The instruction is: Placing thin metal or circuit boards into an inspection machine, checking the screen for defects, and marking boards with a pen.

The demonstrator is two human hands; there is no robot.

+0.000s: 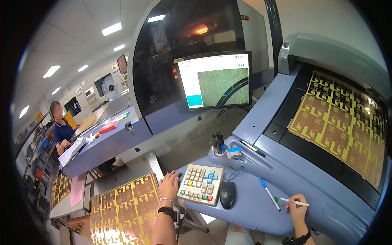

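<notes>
My right hand is closed round a slim white pen, its tip pointing left at a small green piece on the blue-grey console shelf. Just left of that piece lies a white marker with blue ends. My left hand rests at the shelf's left edge beside a beige keypad, fingers stretched out. Another small green piece lies by its fingertips; whether they touch it cannot be made out. Between the hands sits a black mouse.
A large copper-and-yellow circuit panel lies below my left forearm. Similar panels fill the machine bed at right. A monitor stands ahead, with a pen cup and small box below. Another person works at far left.
</notes>
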